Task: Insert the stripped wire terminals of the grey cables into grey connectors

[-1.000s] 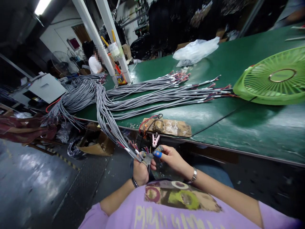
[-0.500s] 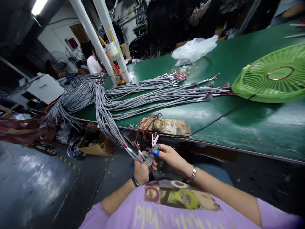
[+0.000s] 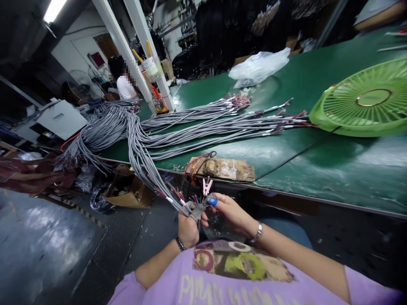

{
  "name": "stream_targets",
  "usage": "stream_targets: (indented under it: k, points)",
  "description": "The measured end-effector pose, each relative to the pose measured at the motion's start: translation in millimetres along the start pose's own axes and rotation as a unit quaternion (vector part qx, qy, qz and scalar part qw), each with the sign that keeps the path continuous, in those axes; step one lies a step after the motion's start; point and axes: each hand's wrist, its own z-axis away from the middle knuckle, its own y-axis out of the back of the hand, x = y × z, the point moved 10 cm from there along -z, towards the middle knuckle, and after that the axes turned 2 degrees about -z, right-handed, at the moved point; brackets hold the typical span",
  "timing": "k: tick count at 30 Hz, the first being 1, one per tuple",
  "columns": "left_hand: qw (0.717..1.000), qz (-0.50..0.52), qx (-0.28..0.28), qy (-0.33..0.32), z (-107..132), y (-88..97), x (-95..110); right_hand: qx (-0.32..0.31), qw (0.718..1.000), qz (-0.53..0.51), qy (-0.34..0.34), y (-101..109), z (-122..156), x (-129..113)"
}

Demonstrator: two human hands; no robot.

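Observation:
My left hand [image 3: 188,230] is closed around the ends of several grey cables [image 3: 152,176] that hang down from the table. Grey wrapping covers some of its fingertips. Fanned, thin coloured wires [image 3: 195,198] stick out of the cable ends above that hand. Just to the right, my right hand [image 3: 233,214], with blue tape on a finger, pinches at the stripped wires; its fingertips partly hide what they grip. A pale pink clip [image 3: 207,187] stands just beyond these fingers, below a wooden board [image 3: 232,168] at the table's edge.
More grey cables [image 3: 190,135] lie in bundles along the green table [image 3: 333,169]. On the right stands a green fan [image 3: 365,99], with a plastic bag [image 3: 259,67] farther back. White posts [image 3: 140,46] rise behind the cables. A cardboard box [image 3: 129,192] sits below, and another person [image 3: 125,87] is at back left.
My right hand has shifted slightly right, away from the left hand, and the coloured wires between them are more spread. My left hand has barely moved.

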Motion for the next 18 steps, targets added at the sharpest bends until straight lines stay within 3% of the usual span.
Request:
stream_targets:
  k: [5, 11, 18]
  points:
    - [0.999, 0.034, -0.015, 0.013, 0.5, -5.4, 6.5, 0.06, 0.987, -0.134, -0.069, 24.6, -18.5, 16.7]
    - [0.999, 0.038, -0.027, 0.002, -1.5, -14.4, 12.3, 0.009, 0.987, -0.157, -0.033, 9.0, -37.4, 2.3]
    - [0.999, 0.027, -0.031, 0.005, -3.5, -14.8, 5.8, 0.026, 0.988, -0.148, -0.021, 1.0, -31.0, -9.5]
